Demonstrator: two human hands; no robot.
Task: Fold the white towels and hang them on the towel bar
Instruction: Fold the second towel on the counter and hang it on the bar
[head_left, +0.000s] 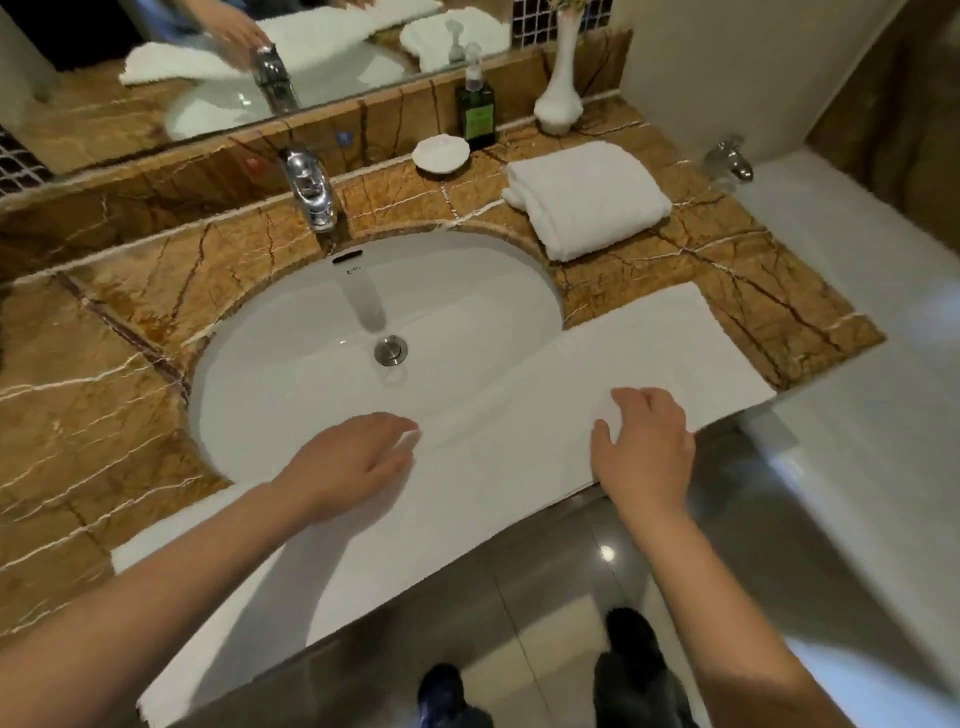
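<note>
room: bathroom vanity, brown marble counter (130, 322) round a white sink (467, 291).
towel (649, 353): spread flat along the counter's front edge, over the sink's near rim.
left hand (348, 467): palm down on the towel, fingers nearly straight, gripping nothing.
right hand (647, 447): on the towel, fingertips bent; pinching or pressing, cannot tell.
risk: a lopsided pull could slide the towel off the edge or into the sink.
count: 2 towels, 1 spread and 1 folded towel (587, 202) at back right; 1 bottle (475, 111), 1 vase (558, 98), 1 dish (440, 153).

Both hands, left (353, 467) and right (644, 447), flat on long white towel (519, 467) spanning sink (291, 332), folded towel (587, 200) on counter (769, 280)
</note>
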